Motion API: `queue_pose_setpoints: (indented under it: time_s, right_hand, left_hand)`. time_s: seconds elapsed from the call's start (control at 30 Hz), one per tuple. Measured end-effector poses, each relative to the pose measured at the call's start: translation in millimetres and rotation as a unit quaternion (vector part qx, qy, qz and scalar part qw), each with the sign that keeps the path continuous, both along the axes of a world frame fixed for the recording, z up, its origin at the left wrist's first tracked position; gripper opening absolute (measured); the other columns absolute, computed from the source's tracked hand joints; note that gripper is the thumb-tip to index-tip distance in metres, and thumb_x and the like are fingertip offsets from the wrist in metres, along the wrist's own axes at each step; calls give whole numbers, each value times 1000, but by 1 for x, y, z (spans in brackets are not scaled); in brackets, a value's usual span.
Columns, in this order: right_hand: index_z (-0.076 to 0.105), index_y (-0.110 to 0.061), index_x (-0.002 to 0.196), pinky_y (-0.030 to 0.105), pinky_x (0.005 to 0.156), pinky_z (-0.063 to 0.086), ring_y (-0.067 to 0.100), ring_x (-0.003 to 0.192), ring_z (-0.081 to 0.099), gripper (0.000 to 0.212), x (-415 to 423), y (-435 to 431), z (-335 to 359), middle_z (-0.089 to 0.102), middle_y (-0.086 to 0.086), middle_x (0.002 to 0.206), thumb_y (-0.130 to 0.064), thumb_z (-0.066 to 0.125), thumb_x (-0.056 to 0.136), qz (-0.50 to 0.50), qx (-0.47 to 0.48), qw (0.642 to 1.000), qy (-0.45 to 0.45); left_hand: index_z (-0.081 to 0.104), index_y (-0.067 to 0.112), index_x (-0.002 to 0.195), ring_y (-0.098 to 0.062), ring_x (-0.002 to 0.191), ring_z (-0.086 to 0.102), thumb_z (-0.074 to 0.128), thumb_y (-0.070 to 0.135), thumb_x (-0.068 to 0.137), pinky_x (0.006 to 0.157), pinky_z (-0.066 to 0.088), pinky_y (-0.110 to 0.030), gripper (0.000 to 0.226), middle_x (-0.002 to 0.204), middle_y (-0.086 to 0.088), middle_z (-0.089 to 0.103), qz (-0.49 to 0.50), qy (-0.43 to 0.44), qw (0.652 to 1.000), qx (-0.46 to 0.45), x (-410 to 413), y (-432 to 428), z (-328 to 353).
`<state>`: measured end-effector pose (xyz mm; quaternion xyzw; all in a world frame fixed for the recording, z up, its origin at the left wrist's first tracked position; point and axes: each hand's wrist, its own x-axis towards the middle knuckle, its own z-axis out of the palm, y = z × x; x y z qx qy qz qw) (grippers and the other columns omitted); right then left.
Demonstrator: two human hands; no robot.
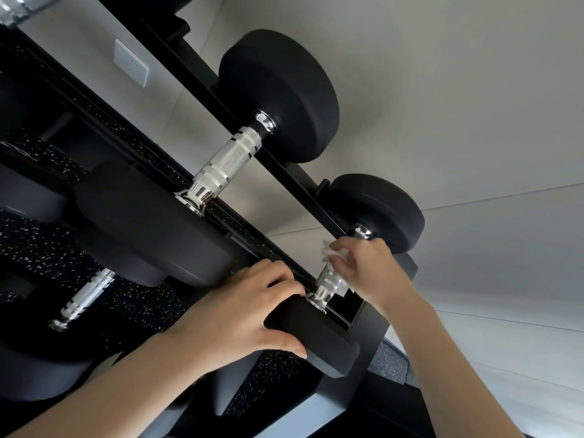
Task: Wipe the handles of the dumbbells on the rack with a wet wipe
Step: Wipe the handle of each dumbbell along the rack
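Two black dumbbells lie across the top rails of the black rack (284, 175). The smaller dumbbell (379, 210) sits at the rack's right end. My right hand (369, 263) presses a crumpled white wet wipe (331, 252) around the upper part of its chrome handle (328, 284). My left hand (243, 311) grips that dumbbell's near black head (319, 343). The larger dumbbell (278, 93) rests further left, with its knurled chrome handle (227, 162) bare.
A lower tier holds more dumbbells; one chrome handle (85, 298) shows at the left. Black speckled rubber floor (41, 245) lies beneath. A pale wall (474, 121) stands behind the rack, with a white socket plate (131, 63) on it.
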<state>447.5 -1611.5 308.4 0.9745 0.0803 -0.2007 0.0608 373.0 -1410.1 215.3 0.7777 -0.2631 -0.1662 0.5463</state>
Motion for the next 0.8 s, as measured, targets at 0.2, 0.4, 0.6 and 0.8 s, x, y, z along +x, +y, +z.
queue_pose_setpoints:
  time_s: [0.2, 0.4, 0.6, 0.8]
  right_hand:
    - [63, -18, 117, 27, 56, 49, 13, 53, 54, 28, 15, -5, 5, 63, 5, 75, -28, 57, 92, -30, 17, 999, -22]
    - [63, -20, 118, 41, 71, 56, 29, 76, 66, 27, 23, -6, 6, 71, 12, 87, -27, 52, 94, -6, -9, 998, -66]
    - [65, -11, 108, 39, 53, 53, 31, 52, 58, 20, 5, -5, -2, 63, 12, 60, -16, 51, 94, -4, 17, 984, -178]
    - [57, -3, 99, 37, 43, 49, 21, 45, 54, 12, -12, -6, -13, 56, 5, 57, -12, 53, 93, -79, 87, 967, -228]
  left_hand:
    - [45, 42, 120, -1, 112, 41, 45, 85, 63, 87, 48, -34, 71, 118, 26, 35, -2, 4, 1000, 2, 0, 0, 0]
    - [44, 42, 120, -1, 112, 41, 45, 85, 63, 87, 48, -34, 71, 118, 26, 35, -1, 5, 1000, 3, 0, 1, 1]
    - [45, 41, 123, -1, 113, 40, 42, 84, 63, 89, 47, -31, 74, 120, 26, 34, -2, 1, 1000, 17, 0, 1, 4]
    - [44, 42, 124, 1, 112, 38, 42, 84, 64, 88, 47, -30, 73, 119, 27, 33, -4, -10, 1000, 22, -1, 3, 5]
